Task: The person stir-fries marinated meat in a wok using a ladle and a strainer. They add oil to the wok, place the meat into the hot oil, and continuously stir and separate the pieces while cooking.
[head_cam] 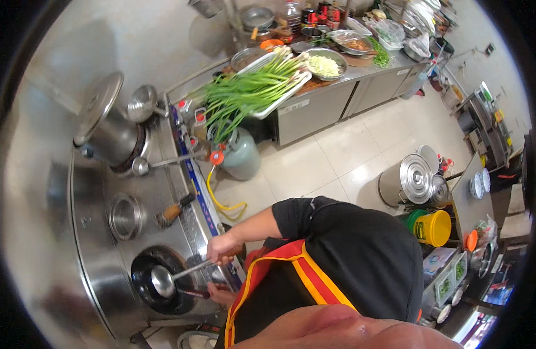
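Note:
My right hand (pixel 224 248) grips the handle of a steel ladle (pixel 163 281). The ladle's round bowl hangs over a dark wok (pixel 141 266) set in the steel stove top. Lower down, my left hand (pixel 222 294) is closed at the end of the wok's dark reddish handle (pixel 194 293); part of its fingers is hidden by the apron. What lies inside the wok is hard to make out. Beside the wok are a brush (pixel 168 214) with a wooden handle and a round steel pot (pixel 126 217) sunk in the stove top.
A tall lidded stockpot (pixel 111 135) stands at the stove's far end, near a strainer (pixel 142 104) and another ladle (pixel 141 166). A gas cylinder (pixel 242 155) with a yellow hose (pixel 213 192) sits beside the stove. Green onions (pixel 250 91) overhang a counter (pixel 314 118). Lidded pots (pixel 394 181) stand behind me.

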Tool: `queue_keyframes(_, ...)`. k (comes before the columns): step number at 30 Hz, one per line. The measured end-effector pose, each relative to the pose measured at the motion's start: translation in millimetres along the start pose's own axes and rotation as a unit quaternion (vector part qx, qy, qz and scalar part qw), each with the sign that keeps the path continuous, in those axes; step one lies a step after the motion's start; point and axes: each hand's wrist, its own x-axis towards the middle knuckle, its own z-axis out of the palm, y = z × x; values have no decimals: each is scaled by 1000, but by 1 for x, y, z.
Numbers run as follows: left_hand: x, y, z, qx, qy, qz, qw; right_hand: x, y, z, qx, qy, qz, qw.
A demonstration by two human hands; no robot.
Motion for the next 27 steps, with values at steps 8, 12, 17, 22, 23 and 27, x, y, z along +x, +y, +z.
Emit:
queue_keyframes(8,-4,-165,134,102,-138,-163,972,-311,-54,-64,140,-57,-122,981)
queue_keyframes(12,-86,-176,292,227,-309,6,924,-515,-71,-117,89,114,-236,961)
queue_keyframes(17,-195,-189,487,261,-438,-24,860,-718,-76,-184,35,415,-297,859)
queue_keyframes(22,-270,-269,665,251,-603,-17,757,-845,-62,-268,21,614,-288,735)
queue_keyframes(23,-291,-278,708,269,-626,0,732,-866,-65,-284,39,640,-279,715)
queue_keyframes(27,-378,-309,878,257,-657,36,708,-936,-53,-324,36,731,-224,643)
